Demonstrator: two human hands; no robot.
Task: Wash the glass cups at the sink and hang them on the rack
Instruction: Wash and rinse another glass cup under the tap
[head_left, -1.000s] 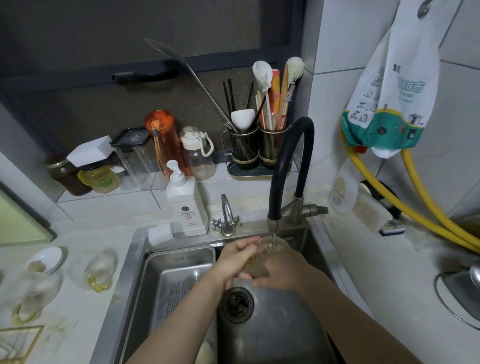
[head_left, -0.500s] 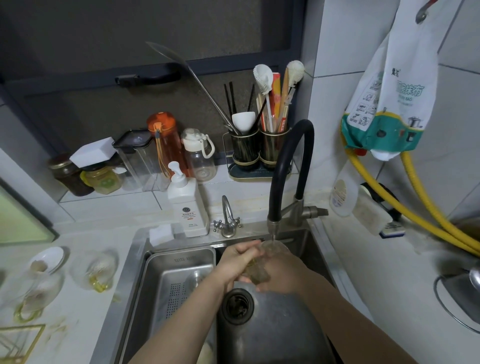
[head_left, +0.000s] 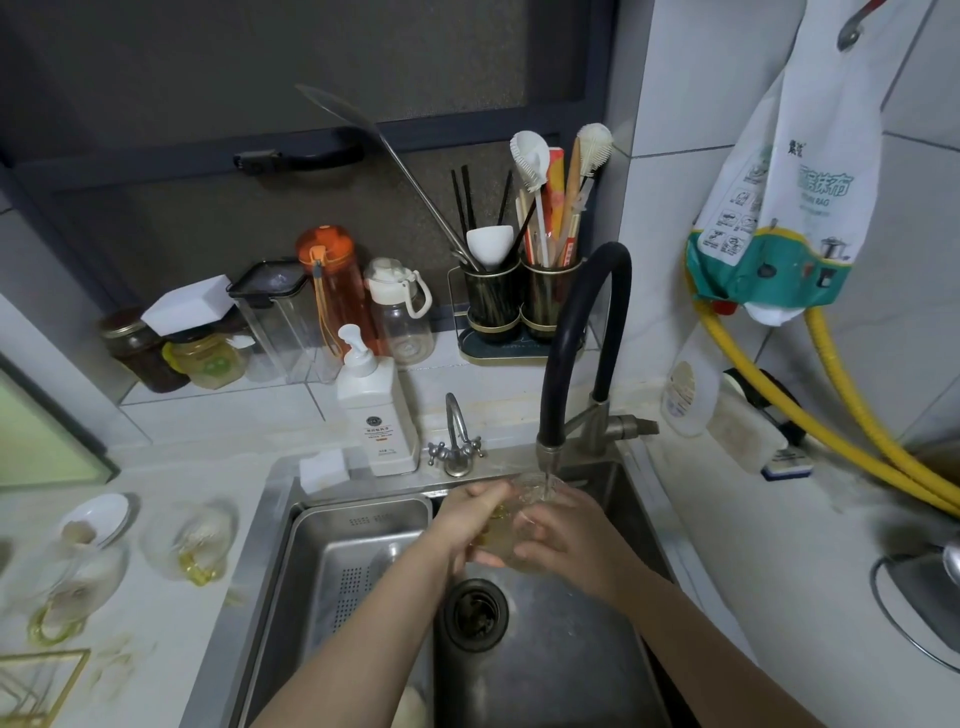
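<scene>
Over the steel sink (head_left: 644, 525), both hands hold one clear glass cup (head_left: 527, 499) under the black faucet (head_left: 550, 447); water runs into its mouth. My left hand (head_left: 475, 519) grips the cup's left side, near its gold handle. My right hand (head_left: 563, 540) wraps around its right side and bottom. Other glass cups with gold handles lie on the left counter: one (head_left: 189, 540) near the sink, another (head_left: 72, 592) farther left. A corner of the gold wire rack (head_left: 36, 686) shows at the bottom left.
A steel strainer basket (head_left: 358, 551) fills the sink's left part; the drain (head_left: 475, 613) lies below my hands. A soap pump bottle (head_left: 374, 410) and small tap (head_left: 456, 441) stand behind the sink. A white saucer (head_left: 98, 517) is on the left counter. Yellow hoses (head_left: 852, 415) run on the right.
My hands have shifted slightly on the cup under the running water; the cup stays beneath the faucet.
</scene>
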